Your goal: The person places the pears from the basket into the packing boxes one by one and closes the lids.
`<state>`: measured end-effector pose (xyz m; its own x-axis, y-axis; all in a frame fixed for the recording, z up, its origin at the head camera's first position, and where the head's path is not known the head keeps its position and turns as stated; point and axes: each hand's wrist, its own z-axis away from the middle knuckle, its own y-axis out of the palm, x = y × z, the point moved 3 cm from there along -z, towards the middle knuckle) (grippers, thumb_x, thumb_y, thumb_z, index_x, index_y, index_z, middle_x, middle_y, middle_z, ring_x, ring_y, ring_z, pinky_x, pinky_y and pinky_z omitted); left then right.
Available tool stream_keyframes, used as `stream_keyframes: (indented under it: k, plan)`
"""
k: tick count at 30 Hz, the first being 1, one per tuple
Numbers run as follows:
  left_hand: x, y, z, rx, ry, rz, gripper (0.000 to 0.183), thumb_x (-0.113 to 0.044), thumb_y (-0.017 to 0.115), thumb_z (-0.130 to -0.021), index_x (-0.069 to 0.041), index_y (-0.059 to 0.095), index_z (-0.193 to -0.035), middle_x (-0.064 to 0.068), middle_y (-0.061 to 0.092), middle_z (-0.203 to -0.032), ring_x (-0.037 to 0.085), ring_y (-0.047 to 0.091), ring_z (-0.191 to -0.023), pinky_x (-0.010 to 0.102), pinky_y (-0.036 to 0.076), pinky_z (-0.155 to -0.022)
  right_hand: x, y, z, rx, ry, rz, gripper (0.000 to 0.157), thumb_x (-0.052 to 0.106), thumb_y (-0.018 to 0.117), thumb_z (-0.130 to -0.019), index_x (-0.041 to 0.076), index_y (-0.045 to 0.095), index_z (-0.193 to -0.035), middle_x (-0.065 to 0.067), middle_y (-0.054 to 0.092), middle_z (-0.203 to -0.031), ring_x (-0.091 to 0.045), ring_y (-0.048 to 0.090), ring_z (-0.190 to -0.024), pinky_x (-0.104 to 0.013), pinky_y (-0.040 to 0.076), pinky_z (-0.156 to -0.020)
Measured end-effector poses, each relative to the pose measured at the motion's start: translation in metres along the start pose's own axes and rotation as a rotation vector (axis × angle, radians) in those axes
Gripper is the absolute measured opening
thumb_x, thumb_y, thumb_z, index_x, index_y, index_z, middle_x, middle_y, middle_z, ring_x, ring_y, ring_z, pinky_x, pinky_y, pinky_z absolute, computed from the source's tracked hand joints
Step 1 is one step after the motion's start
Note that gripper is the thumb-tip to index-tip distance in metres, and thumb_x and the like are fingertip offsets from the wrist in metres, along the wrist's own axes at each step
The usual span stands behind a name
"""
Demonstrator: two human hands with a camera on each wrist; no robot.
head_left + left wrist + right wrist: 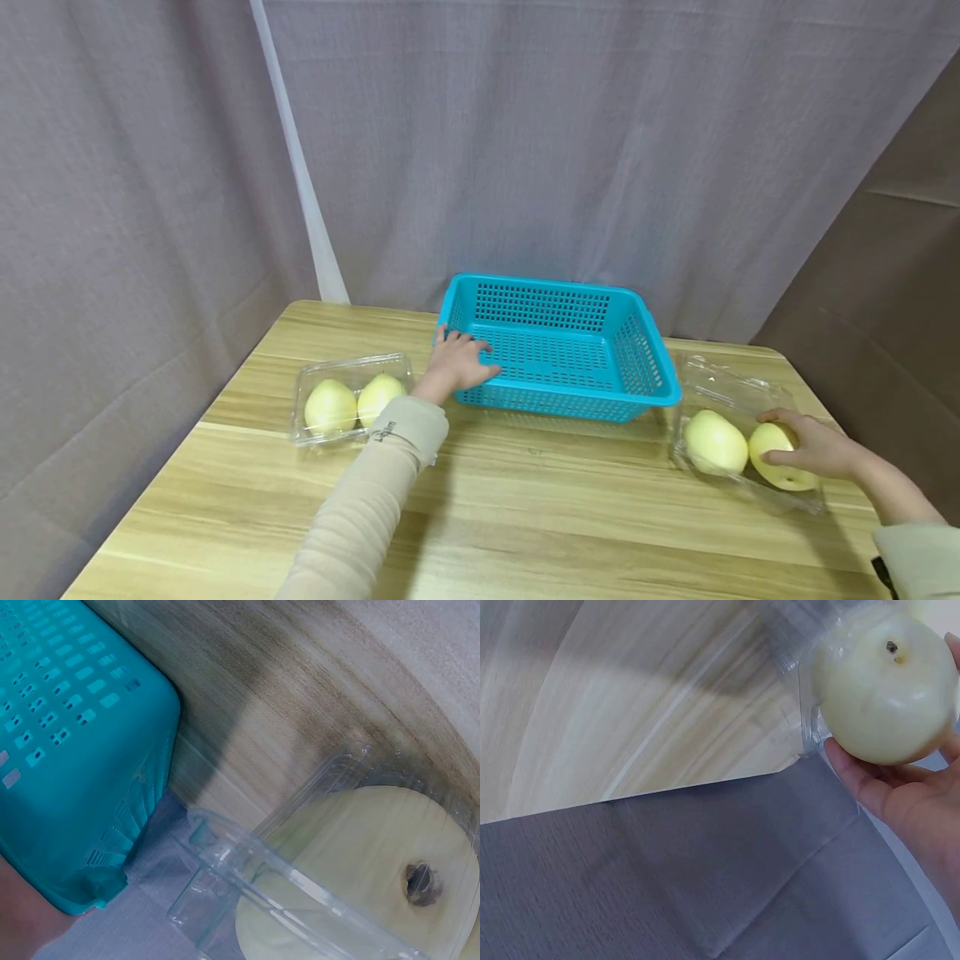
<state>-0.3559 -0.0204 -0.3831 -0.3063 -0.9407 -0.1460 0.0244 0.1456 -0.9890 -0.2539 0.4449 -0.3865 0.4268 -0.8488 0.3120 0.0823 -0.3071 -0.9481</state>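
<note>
My left hand (pixel 456 363) is at the near left corner of a blue plastic basket (pixel 555 400), its fingers spread over the rim. In the left wrist view a bit of that hand (pixel 26 915) shows against the basket's edge. On the right, my right hand (pixel 821 448) holds a pale yellow pear (pixel 783 477), fingers and thumb around its sides. That pear lies in a clear plastic box (pixel 723 383) with its lid raised, beside a second pear (pixel 716 442). The right wrist view shows the gripped pear (pixel 889 690) close up.
To the left of the basket sits another clear plastic box (pixel 300 417) holding two pears (pixel 330 407), its lid down. All stand on a wooden table (pixel 540 517). Grey curtains (pixel 540 150) hang behind and at the sides.
</note>
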Motion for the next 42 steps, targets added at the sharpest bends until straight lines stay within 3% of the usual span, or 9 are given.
stream_keyframes:
  k: [2, 7, 10, 17, 24, 35, 42]
  plan:
    - [0.0, 0.0, 0.0, 0.001, -0.001, 0.004, 0.05, -0.056, 0.049, -0.09, -0.028, 0.055, -0.131, 0.004, 0.049, -0.141, 0.029, 0.037, -0.135, 0.051, 0.004, -0.118, -0.001, 0.003, -0.001, -0.012, -0.027, -0.023, 0.049, 0.004, 0.072, -0.077, -0.019, 0.046, -0.111, 0.009, 0.056, -0.078, 0.01, 0.042, -0.064, -0.02, 0.037, -0.052]
    - [0.0, 0.001, 0.0, 0.0, -0.001, -0.005, 0.051, -0.058, 0.047, -0.09, -0.029, 0.055, -0.131, 0.002, 0.049, -0.141, 0.028, 0.037, -0.135, 0.051, 0.005, -0.118, -0.002, 0.006, -0.004, -0.011, 0.072, 0.034, 0.051, 0.01, 0.075, -0.076, -0.015, 0.049, -0.112, -0.016, 0.059, -0.09, -0.013, 0.05, -0.079, -0.026, 0.04, -0.059]
    - [0.0, 0.001, -0.001, -0.001, 0.001, -0.005, 0.051, -0.058, 0.047, -0.09, -0.029, 0.055, -0.131, 0.002, 0.05, -0.14, 0.027, 0.038, -0.134, 0.051, 0.005, -0.118, -0.002, 0.007, -0.005, 0.013, 0.122, 0.046, 0.053, 0.012, 0.075, -0.076, -0.014, 0.049, -0.113, -0.023, 0.057, -0.096, -0.029, 0.05, -0.085, -0.032, 0.041, -0.063]
    - [0.002, 0.001, -0.002, 0.005, -0.01, -0.013, 0.051, -0.058, 0.047, -0.09, -0.03, 0.055, -0.131, 0.001, 0.05, -0.14, 0.027, 0.038, -0.134, 0.051, 0.005, -0.118, -0.002, 0.012, -0.008, 0.007, 0.111, 0.037, 0.053, 0.009, 0.076, -0.075, -0.016, 0.05, -0.113, -0.03, 0.056, -0.102, -0.033, 0.051, -0.087, -0.031, 0.043, -0.063]
    - [0.001, 0.001, -0.002, 0.008, -0.007, -0.018, 0.051, -0.059, 0.046, -0.09, -0.031, 0.055, -0.131, 0.001, 0.05, -0.14, 0.027, 0.038, -0.134, 0.052, 0.005, -0.118, 0.0, 0.019, -0.008, -0.021, 0.091, 0.045, 0.052, 0.007, 0.078, -0.071, -0.015, 0.052, -0.11, -0.035, 0.054, -0.104, -0.048, 0.047, -0.094, -0.051, 0.046, -0.069]
    - [0.002, 0.002, 0.003, 0.015, -0.008, 0.005, 0.05, -0.057, 0.047, -0.09, -0.029, 0.055, -0.131, 0.003, 0.049, -0.141, 0.028, 0.037, -0.135, 0.052, 0.004, -0.118, 0.001, 0.028, -0.006, -0.041, 0.077, 0.03, 0.053, 0.008, 0.079, -0.069, -0.015, 0.052, -0.11, -0.038, 0.051, -0.107, -0.051, 0.05, -0.094, -0.052, 0.048, -0.068]
    - [0.0, 0.001, 0.001, 0.002, 0.009, 0.01, 0.05, -0.055, 0.047, -0.091, -0.027, 0.055, -0.131, 0.002, 0.049, -0.141, 0.028, 0.037, -0.134, 0.053, 0.004, -0.118, 0.0, 0.027, -0.004, -0.051, 0.064, 0.04, 0.058, 0.007, 0.079, -0.07, -0.018, 0.05, -0.113, -0.043, 0.049, -0.11, -0.058, 0.049, -0.097, -0.062, 0.047, -0.073]
